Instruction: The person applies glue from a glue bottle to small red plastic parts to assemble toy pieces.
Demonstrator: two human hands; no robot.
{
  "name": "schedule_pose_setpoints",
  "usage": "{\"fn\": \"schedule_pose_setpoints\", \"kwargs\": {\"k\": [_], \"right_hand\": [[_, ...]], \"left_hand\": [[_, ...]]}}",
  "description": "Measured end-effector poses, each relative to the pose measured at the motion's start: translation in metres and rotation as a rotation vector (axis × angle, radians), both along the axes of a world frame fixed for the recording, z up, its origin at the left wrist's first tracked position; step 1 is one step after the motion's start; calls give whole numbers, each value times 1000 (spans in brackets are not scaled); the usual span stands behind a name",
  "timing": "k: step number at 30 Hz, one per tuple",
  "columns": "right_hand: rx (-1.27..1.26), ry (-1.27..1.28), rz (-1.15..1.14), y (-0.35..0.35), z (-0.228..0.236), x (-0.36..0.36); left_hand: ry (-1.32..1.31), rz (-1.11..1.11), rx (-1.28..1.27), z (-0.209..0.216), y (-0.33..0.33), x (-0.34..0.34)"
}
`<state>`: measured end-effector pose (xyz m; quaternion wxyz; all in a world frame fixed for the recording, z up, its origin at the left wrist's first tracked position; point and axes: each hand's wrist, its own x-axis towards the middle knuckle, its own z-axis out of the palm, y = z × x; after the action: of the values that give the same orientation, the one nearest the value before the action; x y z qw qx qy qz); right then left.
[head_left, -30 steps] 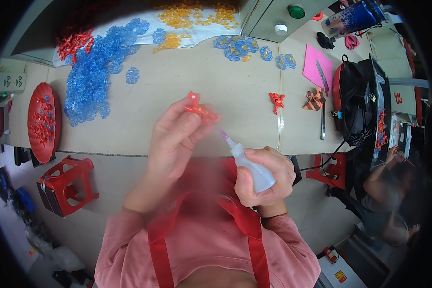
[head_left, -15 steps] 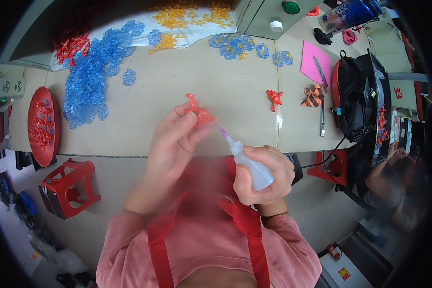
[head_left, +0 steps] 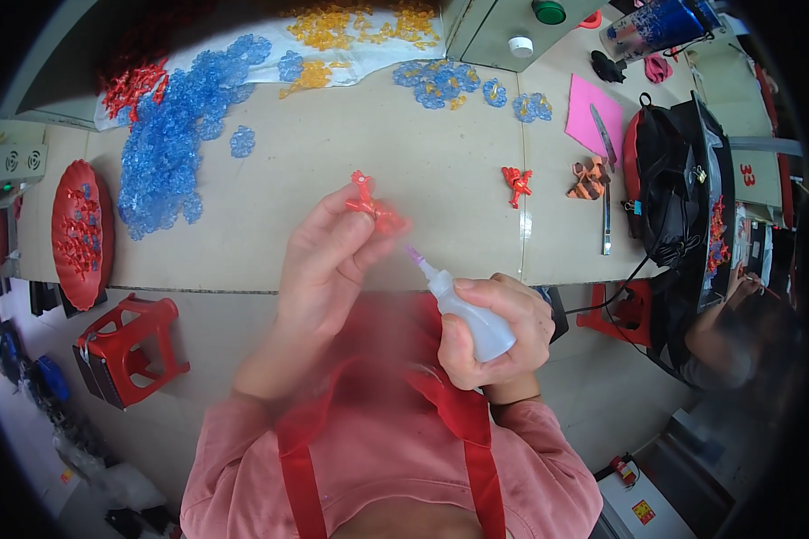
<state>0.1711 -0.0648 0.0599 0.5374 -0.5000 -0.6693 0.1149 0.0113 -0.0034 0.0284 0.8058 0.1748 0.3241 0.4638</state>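
Between the fingertips of my left hand (head_left: pixel 328 242) is a small red plastic figure (head_left: pixel 365 193), raised over the front part of the table. Its lower right end looks blurred. My right hand (head_left: pixel 503 328) is wrapped round a whitish squeeze bottle (head_left: pixel 478 319), tilted so its thin purple nozzle tip (head_left: pixel 414 255) points up and left toward the figure. A small gap shows between tip and figure. Another red figure (head_left: pixel 516 186) lies on the table to the right.
A big heap of clear blue pieces (head_left: pixel 166 144) spreads at left, beside a red dish (head_left: pixel 106 260) of red parts. Yellow pieces (head_left: pixel 319 31) lie at the back. Tweezers (head_left: pixel 600 126) rest on a pink sheet (head_left: pixel 584 99); a black bag (head_left: pixel 661 180) stands at right. A co-worker's arm (head_left: pixel 719 323) shows far right.
The nozzle tip has drawn slightly down and away from the red figure. My left hand has tilted the figure a little; both hands keep their hold.
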Motion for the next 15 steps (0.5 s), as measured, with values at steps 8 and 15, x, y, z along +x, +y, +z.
{"fn": "schedule_pose_setpoints", "kwargs": {"k": [8,15], "right_hand": [[-44,2,-6,1,2,1],[-430,530,-177,1,-4,15]], "left_hand": [[71,-10,75,3,-1,4],[73,90,29,-5,3,1]]}}
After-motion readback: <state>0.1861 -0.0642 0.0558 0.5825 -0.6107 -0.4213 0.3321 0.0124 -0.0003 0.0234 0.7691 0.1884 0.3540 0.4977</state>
